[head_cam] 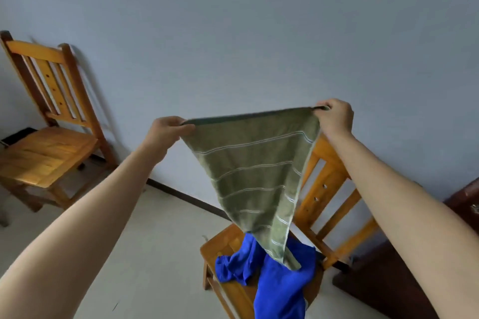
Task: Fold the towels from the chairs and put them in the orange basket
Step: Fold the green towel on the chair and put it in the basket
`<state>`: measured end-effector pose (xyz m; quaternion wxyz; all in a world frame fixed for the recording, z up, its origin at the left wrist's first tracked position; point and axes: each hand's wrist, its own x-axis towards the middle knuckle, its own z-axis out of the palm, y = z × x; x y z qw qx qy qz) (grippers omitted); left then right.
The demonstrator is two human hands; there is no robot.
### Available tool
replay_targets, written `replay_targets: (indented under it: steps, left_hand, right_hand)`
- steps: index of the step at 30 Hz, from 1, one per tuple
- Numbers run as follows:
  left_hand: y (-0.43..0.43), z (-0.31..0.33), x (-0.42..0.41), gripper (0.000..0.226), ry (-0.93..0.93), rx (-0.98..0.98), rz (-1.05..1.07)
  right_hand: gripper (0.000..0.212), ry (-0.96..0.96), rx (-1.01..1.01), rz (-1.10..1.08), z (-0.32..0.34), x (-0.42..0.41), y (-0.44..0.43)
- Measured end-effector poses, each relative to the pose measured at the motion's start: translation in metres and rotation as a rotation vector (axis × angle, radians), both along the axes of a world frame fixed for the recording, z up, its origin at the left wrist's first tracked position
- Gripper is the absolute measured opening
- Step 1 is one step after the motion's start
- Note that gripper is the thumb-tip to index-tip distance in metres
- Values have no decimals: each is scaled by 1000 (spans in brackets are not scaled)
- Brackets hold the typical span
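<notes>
Green striped towel stretched between 2 hands.
Left hand and right hand each pinch a top corner, fingers curled round the hem; the towel hangs below them, tip over a blue towel on a chair.

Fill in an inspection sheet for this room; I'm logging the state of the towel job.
Surface: pale tiled floor; no table in view.
Job's things: green striped terry towel held spread in the air, its lower tip hanging in front of the crumpled bright blue towel, which lies on the seat of the near wooden slatted chair; contact between the towels cannot be told. Orange basket not in view.
Clutter: dark flat object behind the far wooden chair, unclear what.
Fingers: left hand and right hand each pinch a top corner of the green towel.
Cables: nothing seen.
Surroundings: grey-blue wall, dark skirting, dark brown cabinet at right.
</notes>
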<state>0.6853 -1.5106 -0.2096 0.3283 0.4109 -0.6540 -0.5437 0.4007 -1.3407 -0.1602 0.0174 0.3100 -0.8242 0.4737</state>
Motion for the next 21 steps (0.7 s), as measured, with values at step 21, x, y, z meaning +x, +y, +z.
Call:
replay_targets:
  steps: [21]
  left_hand:
    - [196, 72, -15, 13, 338, 7, 200]
  right_hand:
    - [25, -505, -263, 638, 49, -104, 77]
